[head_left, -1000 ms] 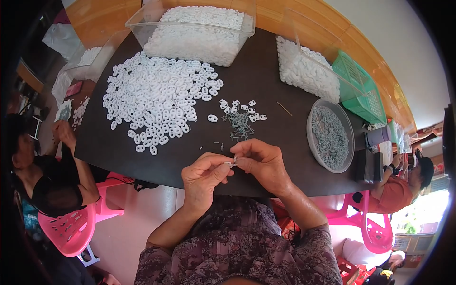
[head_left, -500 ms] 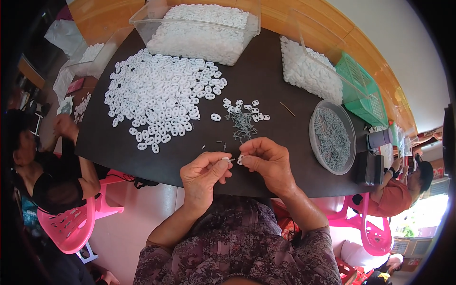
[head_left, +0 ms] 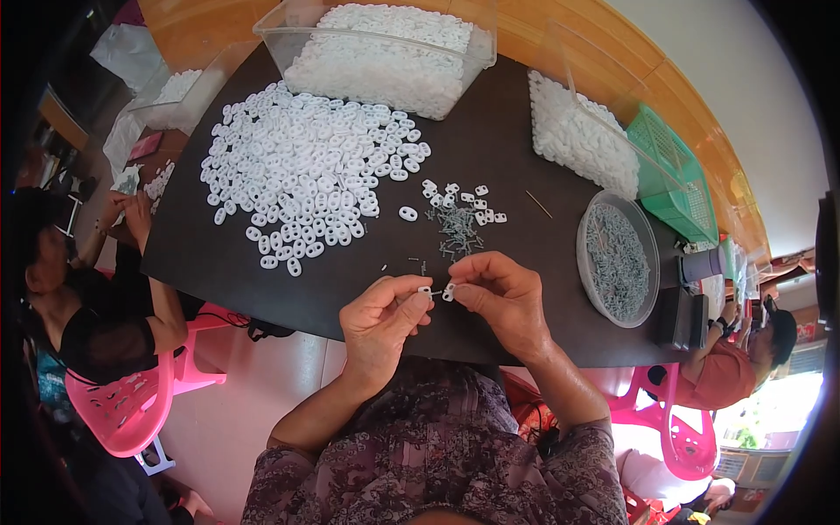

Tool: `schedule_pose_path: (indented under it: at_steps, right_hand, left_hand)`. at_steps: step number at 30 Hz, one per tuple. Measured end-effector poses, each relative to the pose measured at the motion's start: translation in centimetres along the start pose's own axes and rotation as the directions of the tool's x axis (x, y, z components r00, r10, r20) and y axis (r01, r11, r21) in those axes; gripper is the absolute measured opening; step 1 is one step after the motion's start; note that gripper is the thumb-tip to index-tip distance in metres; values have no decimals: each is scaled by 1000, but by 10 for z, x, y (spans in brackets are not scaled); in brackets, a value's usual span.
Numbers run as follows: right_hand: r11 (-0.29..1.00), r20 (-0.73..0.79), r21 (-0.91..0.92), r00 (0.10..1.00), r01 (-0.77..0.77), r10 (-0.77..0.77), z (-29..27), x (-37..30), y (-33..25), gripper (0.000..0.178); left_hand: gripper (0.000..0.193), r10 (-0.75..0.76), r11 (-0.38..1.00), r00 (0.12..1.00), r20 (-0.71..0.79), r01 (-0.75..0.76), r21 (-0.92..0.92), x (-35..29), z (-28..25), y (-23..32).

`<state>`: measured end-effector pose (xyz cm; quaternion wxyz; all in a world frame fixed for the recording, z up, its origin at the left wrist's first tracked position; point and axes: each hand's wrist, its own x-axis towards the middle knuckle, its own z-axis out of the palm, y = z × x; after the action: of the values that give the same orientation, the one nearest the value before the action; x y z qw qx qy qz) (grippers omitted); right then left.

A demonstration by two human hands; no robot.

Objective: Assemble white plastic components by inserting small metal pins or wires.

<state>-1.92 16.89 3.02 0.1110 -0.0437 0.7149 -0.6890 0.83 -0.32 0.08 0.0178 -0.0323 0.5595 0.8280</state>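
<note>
My left hand (head_left: 376, 325) pinches a small white plastic piece (head_left: 425, 291) between thumb and forefinger. My right hand (head_left: 506, 302) is closed on a similar white two-hole piece (head_left: 449, 292), held just to the right of it. A thin screw (head_left: 437, 294) spans the narrow gap between the two pieces; whether its tip has entered the right one I cannot tell. Just beyond my fingers lies a small pile of grey screws (head_left: 458, 229), with several small white two-hole pieces (head_left: 480, 204) around it. One white oval piece (head_left: 408, 213) rests alone to the left of the pile.
A big heap of white oval two-hole pieces (head_left: 289, 166) covers the table's left side. Clear bins (head_left: 490, 61) of white pieces stand behind, beside a green basket (head_left: 678, 175). At right sit a round tub (head_left: 654, 262) of screws and a thin stick (head_left: 539, 205). People sit on both sides.
The view has shifted slightly. My hands stay close together, and the left piece has turned to show more of its face. The person at left has brought their hands down.
</note>
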Motion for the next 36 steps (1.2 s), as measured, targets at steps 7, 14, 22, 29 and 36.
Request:
schedule_pose_path:
  at_steps: [7, 14, 22, 29, 36]
  right_hand:
    - [773, -23, -562, 928, 295, -371, -6, 17, 16, 17]
    - [464, 84, -800, 837, 380, -541, -16, 26, 10, 13]
    - [493, -35, -810, 814, 316, -579, -43, 64, 15, 10]
    - [253, 297, -804, 732, 538, -613, 20, 96, 5, 13]
    - [136, 413, -833, 766, 536, -493, 23, 103, 16, 14]
  left_hand:
    - [19, 10, 998, 1000, 7, -9, -65, 3, -10, -4]
    - [18, 58, 987, 998, -23, -61, -148, 5, -14, -9]
    - [19, 78, 978, 996, -48, -86, -188, 7, -16, -8]
    - [18, 121, 968, 992, -37, -126, -219, 5, -17, -12]
    - [17, 136, 968, 989, -53, -144, -207, 6, -17, -14]
